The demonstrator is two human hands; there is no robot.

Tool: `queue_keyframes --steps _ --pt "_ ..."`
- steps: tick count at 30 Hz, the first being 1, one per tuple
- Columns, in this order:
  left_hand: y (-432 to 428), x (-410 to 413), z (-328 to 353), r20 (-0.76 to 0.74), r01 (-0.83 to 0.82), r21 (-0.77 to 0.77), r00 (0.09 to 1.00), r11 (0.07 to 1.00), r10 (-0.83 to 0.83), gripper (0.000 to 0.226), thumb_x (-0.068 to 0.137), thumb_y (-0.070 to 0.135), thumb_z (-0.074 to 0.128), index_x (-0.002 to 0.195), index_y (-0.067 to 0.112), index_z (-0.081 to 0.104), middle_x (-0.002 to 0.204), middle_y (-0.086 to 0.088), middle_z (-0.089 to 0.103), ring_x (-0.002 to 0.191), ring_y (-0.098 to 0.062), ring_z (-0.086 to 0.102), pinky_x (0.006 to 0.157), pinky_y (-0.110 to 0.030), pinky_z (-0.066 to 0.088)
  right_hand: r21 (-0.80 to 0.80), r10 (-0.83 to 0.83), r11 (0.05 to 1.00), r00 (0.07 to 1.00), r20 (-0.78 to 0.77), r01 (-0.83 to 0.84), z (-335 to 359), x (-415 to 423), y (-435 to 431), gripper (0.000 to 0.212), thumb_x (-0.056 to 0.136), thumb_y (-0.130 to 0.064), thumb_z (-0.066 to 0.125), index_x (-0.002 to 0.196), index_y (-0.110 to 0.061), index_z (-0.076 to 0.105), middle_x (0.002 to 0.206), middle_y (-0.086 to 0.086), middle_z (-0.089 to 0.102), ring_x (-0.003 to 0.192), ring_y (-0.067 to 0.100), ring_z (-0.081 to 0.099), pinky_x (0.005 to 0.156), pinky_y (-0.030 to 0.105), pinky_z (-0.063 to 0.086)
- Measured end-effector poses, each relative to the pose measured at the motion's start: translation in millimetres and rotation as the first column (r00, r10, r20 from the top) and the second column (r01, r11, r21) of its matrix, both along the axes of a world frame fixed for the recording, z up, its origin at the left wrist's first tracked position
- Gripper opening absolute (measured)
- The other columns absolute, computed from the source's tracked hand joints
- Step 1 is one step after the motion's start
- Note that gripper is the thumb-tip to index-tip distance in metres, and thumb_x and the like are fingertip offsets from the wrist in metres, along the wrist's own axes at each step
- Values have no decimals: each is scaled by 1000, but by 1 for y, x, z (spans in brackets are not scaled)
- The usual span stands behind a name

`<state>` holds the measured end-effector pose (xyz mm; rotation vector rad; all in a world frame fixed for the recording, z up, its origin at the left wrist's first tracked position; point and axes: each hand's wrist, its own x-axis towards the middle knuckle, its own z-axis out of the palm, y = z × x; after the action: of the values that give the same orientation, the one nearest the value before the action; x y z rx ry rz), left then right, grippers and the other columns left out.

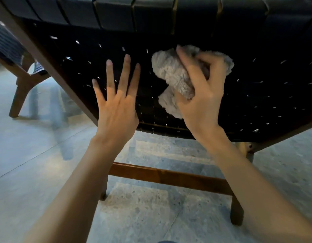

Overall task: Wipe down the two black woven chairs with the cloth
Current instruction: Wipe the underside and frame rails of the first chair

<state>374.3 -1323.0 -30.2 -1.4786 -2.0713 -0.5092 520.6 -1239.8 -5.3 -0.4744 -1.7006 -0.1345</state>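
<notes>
The black woven chair (pixel 256 76) fills most of the view. Its top and right side are cut off by the edge of the picture. The seat is very dark, so the strips are hard to tell apart. Only small bright gaps show between them.

The right hand (pixel 200 90) holds a fluffy grey cloth (pixel 171 72) bunched up on the seat, near the middle. Its fingers are curled around the cloth and hide part of it.

The left hand (pixel 116 102) is just beside the cloth, with its fingers straight and spread wide, holding nothing. It lies over the seat, but I cannot tell if it presses down.

A wooden bar (pixel 169 176) joins the front legs under the seat. Both arms cover parts of it.

A second chair (pixel 20 79) stands at the far left on the grey floor (pixel 29 155). Only a leg and a bit of its seat show, and it looks blurry.
</notes>
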Motion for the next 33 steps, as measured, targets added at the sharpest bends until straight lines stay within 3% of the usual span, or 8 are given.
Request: queue_keyframes --steps 5,9,13,21,26,28,30,33 --pt "0 -8 -1 -20 -3 -7 1000 1000 2 92 83 2 53 153 21 -4 160 -5 -14 145 -35 -16 113 -64 1 34 -118 992 993 -10 119 0 -22 9 47 77 -10 71 123 -10 64 116 19 53 103 23 38 98 20 30" --pt "-1 -16 -4 10 8 -14 1000 1000 -8 91 86 5 54 153 22 -5 159 -4 -19 144 -36 -19 113 -64 1 168 -216 964 976 37 207 -20 -31 27 33 86 -19 65 119 -19 67 119 0 35 99 23 38 88 30 40" --pt "1 -18 -7 40 22 -36 999 999 -21 92 88 7 54 152 23 -10 158 -4 -22 143 -35 -22 112 -62 -3 220 -283 945 941 185 241 -56 -34 44 40 76 -1 63 112 -18 72 107 10 67 78 32 60 66 33 50" --pt "4 -18 -10 47 28 -25 999 999 -26 91 88 10 53 152 21 -11 158 -5 -22 143 -35 -21 113 -63 1 -133 -130 961 819 559 244 -159 -43 61 37 66 10 76 96 -11 73 99 8 69 78 35 66 57 36 57" --pt "1 -19 -9 43 33 -38 999 999 -32 91 89 11 52 151 23 -14 157 -4 -23 144 -32 -22 113 -64 -1 -379 55 885 747 662 271 -154 -44 70 36 82 2 58 112 -14 68 113 4 64 101 29 62 79 36 51" --pt "-1 -19 -6 41 30 -41 999 999 -28 90 90 12 51 151 24 -14 157 -2 -24 144 -30 -22 113 -63 -2 -456 140 857 744 654 239 -139 -36 66 35 85 -3 55 116 -17 66 115 1 62 108 24 57 87 33 45" --pt "-5 -20 -3 40 39 -44 998 998 -38 89 90 12 52 151 25 -11 158 0 -22 144 -28 -22 112 -62 -3 -521 182 838 814 551 165 -121 -24 49 32 83 -5 63 113 -14 68 110 5 62 103 25 59 90 36 48" --pt "-11 -26 0 30 49 -32 998 998 -48 87 89 11 53 152 24 -6 159 3 -17 145 -27 -19 112 -62 -3 -279 123 959 955 271 -44 -86 -6 11 36 72 -1 78 106 -6 71 101 11 64 92 26 63 80 35 54"
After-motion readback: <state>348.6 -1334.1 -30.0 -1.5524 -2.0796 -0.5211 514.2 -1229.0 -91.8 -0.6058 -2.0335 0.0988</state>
